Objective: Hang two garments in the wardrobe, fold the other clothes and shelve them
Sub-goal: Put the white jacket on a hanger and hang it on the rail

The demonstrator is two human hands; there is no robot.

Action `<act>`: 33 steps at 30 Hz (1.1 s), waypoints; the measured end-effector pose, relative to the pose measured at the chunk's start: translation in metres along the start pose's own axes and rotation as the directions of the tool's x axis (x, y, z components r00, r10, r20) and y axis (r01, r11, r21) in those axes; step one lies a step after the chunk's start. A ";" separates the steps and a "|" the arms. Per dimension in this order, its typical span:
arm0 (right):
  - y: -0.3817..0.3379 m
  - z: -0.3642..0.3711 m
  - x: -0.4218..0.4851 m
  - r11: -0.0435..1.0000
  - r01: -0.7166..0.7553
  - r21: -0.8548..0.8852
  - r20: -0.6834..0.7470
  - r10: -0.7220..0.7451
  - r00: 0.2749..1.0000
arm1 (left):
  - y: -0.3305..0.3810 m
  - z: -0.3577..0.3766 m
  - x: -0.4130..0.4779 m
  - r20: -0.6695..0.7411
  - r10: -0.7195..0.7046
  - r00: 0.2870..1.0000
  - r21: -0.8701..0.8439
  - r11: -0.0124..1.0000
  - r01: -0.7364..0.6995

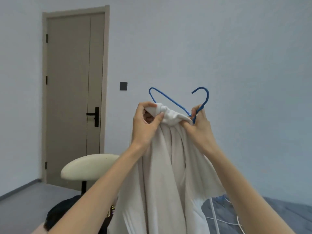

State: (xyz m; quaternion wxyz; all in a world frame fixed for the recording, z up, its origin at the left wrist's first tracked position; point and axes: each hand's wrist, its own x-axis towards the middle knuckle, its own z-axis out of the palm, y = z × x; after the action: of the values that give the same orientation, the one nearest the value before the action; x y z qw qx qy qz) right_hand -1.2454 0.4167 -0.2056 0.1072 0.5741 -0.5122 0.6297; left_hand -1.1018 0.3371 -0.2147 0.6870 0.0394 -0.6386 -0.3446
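Up in the air before the pale wall, between two raised arms, holding a cream garment point(162, 166) by its bunched top edge and letting the rest drop in loose folds. Pinching that bunched edge with the left hand point(145, 122), thumb and fingertips closed tight on the cloth, just beside one shoulder end of the blue hanger point(170, 99) and leaving that end poking out bare above the knuckles. Gripping the hanger's neck just under the hook with the right hand point(200, 127), fingers curled round the wire and trapping a fold of cloth against it. Looking very much like the threading step: working the garment's opening over the hanger, one shoulder at a time. Judging the bare end to be the job now, so probably needing to spread the opening with the left thumb and ease it over that end rather than dragging the whole bundle across. Likely worth keeping the right grip firm to stop the wire twisting, and keeping the hook upright and free of cloth. Also worth holding everything high, above the dark clothing point(67, 211) and grey bedding point(278, 211) lying below. Not seeing any wardrobe from here, only a closed door point(74, 92) and a pale stool point(87, 166).
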 end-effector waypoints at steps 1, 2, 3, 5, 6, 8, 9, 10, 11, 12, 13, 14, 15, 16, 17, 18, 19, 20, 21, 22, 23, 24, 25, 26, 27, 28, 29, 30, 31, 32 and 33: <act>0.016 -0.004 -0.009 0.999 -0.034 -0.037 0.023 0.035 0.999 | -0.014 0.006 -0.012 0.019 -0.048 0.999 -0.002 0.999 0.048; 0.031 -0.008 -0.019 0.995 -0.067 -0.075 0.043 0.071 0.997 | -0.028 0.012 -0.023 0.036 -0.095 0.995 0.002 0.996 0.095; 0.045 -0.011 -0.028 0.989 -0.102 -0.109 0.058 0.108 0.992 | -0.041 0.017 -0.034 0.051 -0.138 0.989 0.009 0.990 0.137; 0.072 -0.017 -0.045 0.970 -0.174 -0.168 0.084 0.190 0.978 | -0.068 0.026 -0.053 0.080 -0.214 0.974 0.034 0.977 0.212; 0.086 -0.019 -0.052 0.960 -0.203 -0.194 0.100 0.226 0.969 | -0.082 0.031 -0.062 0.095 -0.250 0.964 0.043 0.968 0.247; 0.112 -0.023 -0.066 0.938 -0.247 -0.244 0.133 0.284 0.949 | -0.110 0.040 -0.080 0.116 -0.311 0.943 0.056 0.950 0.307; 0.126 -0.025 -0.073 0.923 -0.266 -0.276 0.143 0.314 0.939 | -0.124 0.045 -0.089 0.124 -0.340 0.932 0.066 0.940 0.335; 0.140 -0.027 -0.079 0.907 -0.284 -0.310 0.151 0.342 0.928 | -0.137 0.049 -0.097 0.135 -0.371 0.919 0.075 0.928 0.364; 0.153 -0.028 -0.087 0.892 -0.299 -0.340 0.159 0.368 0.916 | -0.150 0.054 -0.106 0.150 -0.405 0.902 0.078 0.914 0.398; 0.167 -0.029 -0.094 0.876 -0.314 -0.366 0.165 0.394 0.904 | -0.163 0.058 -0.116 0.173 -0.445 0.879 0.078 0.896 0.438; 0.181 -0.030 -0.103 0.858 -0.332 -0.392 0.164 0.420 0.893 | -0.176 0.062 -0.127 0.206 -0.489 0.848 0.079 0.872 0.484; 0.195 -0.030 -0.112 0.837 -0.353 -0.418 0.154 0.449 0.880 | -0.188 0.064 -0.138 0.245 -0.533 0.810 0.085 0.844 0.530; 0.208 -0.030 -0.120 0.810 -0.382 -0.446 0.144 0.486 0.862 | -0.199 0.064 -0.150 0.285 -0.572 0.770 0.097 0.816 0.570; 0.221 -0.030 -0.129 0.780 -0.421 -0.463 0.137 0.532 0.836 | -0.209 0.062 -0.162 0.323 -0.603 0.730 0.116 0.790 0.602; 0.232 -0.030 -0.137 0.751 -0.470 -0.465 0.132 0.583 0.801 | -0.218 0.059 -0.173 0.353 -0.632 0.690 0.142 0.765 0.628; 0.242 -0.029 -0.146 0.724 -0.518 -0.455 0.129 0.630 0.766 | -0.225 0.053 -0.184 0.370 -0.661 0.653 0.171 0.739 0.652; 0.251 -0.028 -0.155 0.702 -0.555 -0.446 0.127 0.663 0.737 | -0.231 0.047 -0.195 0.377 -0.687 0.621 0.192 0.714 0.673; 0.258 -0.027 -0.165 0.686 -0.577 -0.442 0.123 0.684 0.719 | -0.235 0.040 -0.204 0.378 -0.705 0.600 0.206 0.696 0.688; 0.264 -0.026 -0.175 0.675 -0.587 -0.447 0.114 0.693 0.711 | -0.239 0.032 -0.211 0.378 -0.719 0.583 0.222 0.682 0.697; 0.268 -0.026 -0.185 0.668 -0.585 -0.460 0.102 0.695 0.712 | -0.243 0.024 -0.217 0.377 -0.731 0.568 0.241 0.670 0.702; 0.272 -0.024 -0.194 0.660 -0.575 -0.484 0.089 0.691 0.718 | -0.247 0.016 -0.222 0.373 -0.744 0.554 0.264 0.658 0.705; 0.276 -0.024 -0.203 0.644 -0.560 -0.522 0.070 0.686 0.724 | -0.251 0.008 -0.228 0.365 -0.756 0.544 0.290 0.647 0.705; 0.280 -0.023 -0.211 0.609 -0.541 -0.580 0.041 0.685 0.728 | -0.255 0.000 -0.234 0.354 -0.767 0.535 0.319 0.637 0.702; 0.284 -0.023 -0.220 0.550 -0.513 -0.659 0.001 0.683 0.730 | -0.258 -0.007 -0.240 0.337 -0.781 0.525 0.352 0.622 0.699; 0.287 -0.024 -0.229 0.479 -0.475 -0.738 -0.041 0.671 0.740 | -0.262 -0.014 -0.246 0.317 -0.798 0.513 0.385 0.603 0.699; 0.290 -0.025 -0.239 0.408 -0.432 -0.804 -0.073 0.653 0.754 | -0.265 -0.020 -0.253 0.296 -0.815 0.498 0.413 0.580 0.703; 0.292 -0.027 -0.249 0.349 -0.395 -0.850 -0.089 0.644 0.760 | -0.268 -0.026 -0.260 0.278 -0.831 0.482 0.436 0.556 0.708; 0.295 -0.029 -0.261 0.290 -0.371 -0.882 -0.098 0.656 0.748 | -0.271 -0.030 -0.267 0.262 -0.848 0.461 0.461 0.530 0.712; 0.298 -0.032 -0.272 0.224 -0.359 -0.906 -0.113 0.689 0.716 | -0.274 -0.034 -0.273 0.247 -0.867 0.434 0.491 0.498 0.715; 0.302 -0.036 -0.284 0.160 -0.364 -0.918 -0.142 0.723 0.676 | -0.277 -0.036 -0.280 0.230 -0.888 0.399 0.522 0.458 0.719; 0.306 -0.040 -0.294 0.095 -0.380 -0.920 -0.179 0.760 0.624 | -0.279 -0.038 -0.287 0.213 -0.906 0.365 0.550 0.420 0.722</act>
State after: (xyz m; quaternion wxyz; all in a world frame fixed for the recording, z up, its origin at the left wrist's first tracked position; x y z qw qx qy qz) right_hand -1.3980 0.4424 -0.6030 0.0498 0.2616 -0.9569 0.1163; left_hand -1.1703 0.2605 -0.6035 0.2127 0.3964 -0.7289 -0.5160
